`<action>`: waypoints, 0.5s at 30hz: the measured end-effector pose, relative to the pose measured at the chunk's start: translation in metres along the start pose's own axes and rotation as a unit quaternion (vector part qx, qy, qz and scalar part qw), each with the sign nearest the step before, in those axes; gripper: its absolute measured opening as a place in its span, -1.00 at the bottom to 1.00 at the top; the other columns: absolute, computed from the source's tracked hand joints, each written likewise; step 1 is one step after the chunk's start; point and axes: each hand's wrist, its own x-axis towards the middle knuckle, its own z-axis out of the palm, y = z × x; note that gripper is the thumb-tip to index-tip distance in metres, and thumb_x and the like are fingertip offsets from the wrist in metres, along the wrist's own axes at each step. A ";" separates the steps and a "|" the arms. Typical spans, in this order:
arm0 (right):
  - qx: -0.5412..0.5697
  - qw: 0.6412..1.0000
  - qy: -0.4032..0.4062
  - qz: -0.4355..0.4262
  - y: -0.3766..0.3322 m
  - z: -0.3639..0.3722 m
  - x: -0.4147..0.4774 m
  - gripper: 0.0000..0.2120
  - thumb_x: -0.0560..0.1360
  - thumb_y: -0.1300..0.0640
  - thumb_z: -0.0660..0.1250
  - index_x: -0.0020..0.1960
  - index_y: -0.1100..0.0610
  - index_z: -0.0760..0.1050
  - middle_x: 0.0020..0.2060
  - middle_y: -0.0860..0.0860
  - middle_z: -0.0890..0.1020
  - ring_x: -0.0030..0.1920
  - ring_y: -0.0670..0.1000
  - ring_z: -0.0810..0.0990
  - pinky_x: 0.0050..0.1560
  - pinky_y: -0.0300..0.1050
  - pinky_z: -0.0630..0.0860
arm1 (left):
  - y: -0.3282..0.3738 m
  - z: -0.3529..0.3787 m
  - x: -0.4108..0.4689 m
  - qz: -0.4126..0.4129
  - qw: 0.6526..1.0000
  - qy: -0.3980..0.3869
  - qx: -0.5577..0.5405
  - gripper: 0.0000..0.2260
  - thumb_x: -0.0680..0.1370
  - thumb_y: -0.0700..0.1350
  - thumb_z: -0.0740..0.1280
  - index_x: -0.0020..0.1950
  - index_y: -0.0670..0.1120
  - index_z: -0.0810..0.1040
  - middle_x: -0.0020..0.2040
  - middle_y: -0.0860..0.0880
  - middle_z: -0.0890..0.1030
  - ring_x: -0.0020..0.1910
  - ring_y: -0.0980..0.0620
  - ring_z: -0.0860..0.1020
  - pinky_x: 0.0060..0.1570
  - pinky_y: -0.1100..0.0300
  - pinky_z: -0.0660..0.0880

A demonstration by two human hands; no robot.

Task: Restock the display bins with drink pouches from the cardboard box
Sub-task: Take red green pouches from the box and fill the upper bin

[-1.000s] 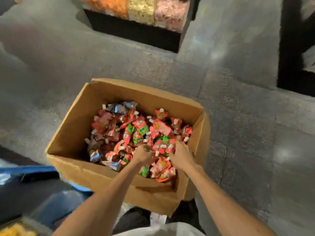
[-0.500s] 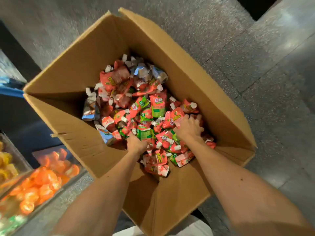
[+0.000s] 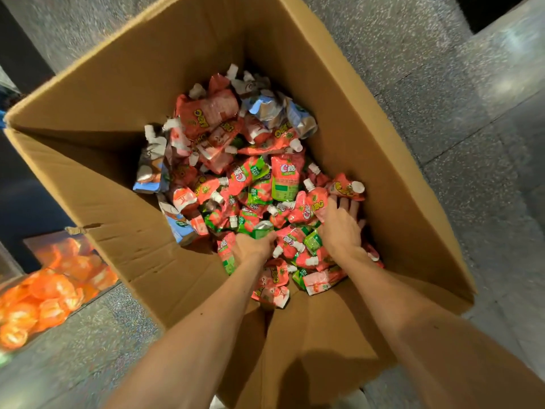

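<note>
An open cardboard box (image 3: 124,93) on the floor holds a heap of red and green drink pouches (image 3: 250,172) with white spouts, plus a few blue ones at the far and left sides. Both my arms reach down into the box. My left hand (image 3: 252,246) is curled round pouches at the near side of the heap. My right hand (image 3: 342,228) is dug into the pouches at the right of the heap, its fingers partly buried so its grip is hidden.
A clear display bin (image 3: 50,284) with orange packets stands at the lower left beside the box. Grey speckled stone floor (image 3: 442,98) surrounds the box. A dark opening shows at the top right corner.
The view has swung closer over the box and the display bin has come into view at the left. Both hands have stayed dug into the pouches, the right one shifting further right.
</note>
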 end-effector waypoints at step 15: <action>0.008 0.996 0.021 -0.084 0.015 -0.009 -0.016 -0.77 0.67 0.07 0.14 0.25 0.17 0.34 0.30 0.11 0.46 0.39 0.22 0.27 0.15 0.29 0.45 | 0.005 0.011 -0.028 0.016 0.995 -0.076 0.057 -0.17 0.39 -0.09 0.59 0.49 -0.15 0.16 0.00 -0.06 0.46 -0.06 -0.05 0.49 -0.08 0.05 0.52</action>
